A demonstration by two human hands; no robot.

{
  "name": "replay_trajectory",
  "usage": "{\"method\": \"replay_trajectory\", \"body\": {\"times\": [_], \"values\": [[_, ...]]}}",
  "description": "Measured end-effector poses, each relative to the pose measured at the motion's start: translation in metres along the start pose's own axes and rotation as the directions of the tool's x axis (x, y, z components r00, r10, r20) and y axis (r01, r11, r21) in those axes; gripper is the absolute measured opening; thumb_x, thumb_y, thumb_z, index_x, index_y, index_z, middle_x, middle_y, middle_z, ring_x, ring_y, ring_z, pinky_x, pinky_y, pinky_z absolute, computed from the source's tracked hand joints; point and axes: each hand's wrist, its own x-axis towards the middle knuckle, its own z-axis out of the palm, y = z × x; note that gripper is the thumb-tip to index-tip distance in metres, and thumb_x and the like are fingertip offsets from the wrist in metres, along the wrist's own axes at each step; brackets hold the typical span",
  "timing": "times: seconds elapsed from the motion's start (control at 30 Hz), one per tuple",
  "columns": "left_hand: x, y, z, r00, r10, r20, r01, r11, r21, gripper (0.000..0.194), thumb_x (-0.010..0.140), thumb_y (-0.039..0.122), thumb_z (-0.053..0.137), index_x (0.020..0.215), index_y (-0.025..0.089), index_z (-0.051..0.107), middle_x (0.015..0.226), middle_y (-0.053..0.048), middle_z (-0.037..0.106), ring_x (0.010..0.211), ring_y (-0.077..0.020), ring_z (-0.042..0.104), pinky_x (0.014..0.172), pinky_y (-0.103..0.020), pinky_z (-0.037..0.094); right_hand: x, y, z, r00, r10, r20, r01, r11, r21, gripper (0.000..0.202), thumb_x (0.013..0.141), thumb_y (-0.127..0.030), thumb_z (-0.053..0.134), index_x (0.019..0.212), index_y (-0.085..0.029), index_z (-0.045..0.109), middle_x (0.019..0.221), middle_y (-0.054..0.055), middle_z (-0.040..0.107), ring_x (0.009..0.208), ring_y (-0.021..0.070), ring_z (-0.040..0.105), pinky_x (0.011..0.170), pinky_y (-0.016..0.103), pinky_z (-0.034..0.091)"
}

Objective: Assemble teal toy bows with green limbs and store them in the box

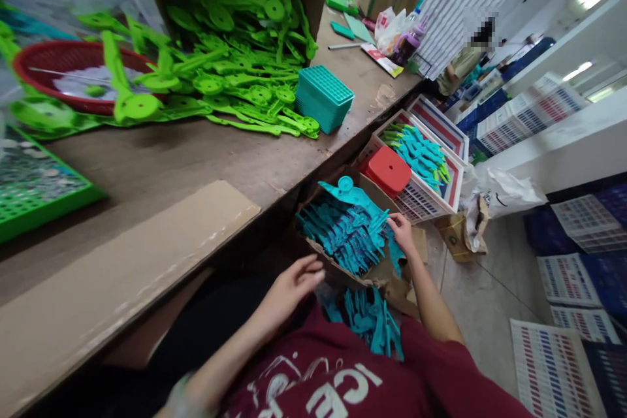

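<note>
My left hand [300, 281] is near the close edge of a cardboard box [337, 269], its fingers slightly curled and apart, with nothing visible in them. At the box's right side, the fingertips of my right hand [403, 233] pinch the end of a teal plastic part [385, 221]. Many similar teal parts [337, 228] lie in rows inside the box, and one larger piece [353, 192] rests across the top. More teal parts [367, 320] are bunched near my lap, below the box.
Bright green plastic parts [235, 72] spill from a carton onto the workbench [196, 157]. Beside them are a teal stack of trays [324, 98] and a red basket [29, 81]. A crate [421, 199] with a red stool [388, 171] stands beyond the box. A person [458, 72] is farther back.
</note>
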Motion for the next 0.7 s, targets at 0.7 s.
{"method": "replay_trajectory", "body": {"times": [0.7], "values": [[0.080, 0.038, 0.100, 0.983, 0.010, -0.185, -0.113, 0.825, -0.554, 0.018, 0.082, 0.027, 0.079, 0.085, 0.017, 0.064, 0.084, -0.001, 0.075, 0.086, -0.0175, 0.075, 0.091, -0.032, 0.061, -0.106, -0.047, -0.064, 0.875, -0.393, 0.282, 0.461, 0.853, -0.243, 0.021, 0.093, -0.021, 0.060, 0.107, -0.026, 0.074, 0.081, 0.004, 0.072, 0.076, 0.0176, 0.065, 0.073, 0.029, 0.051]]}}
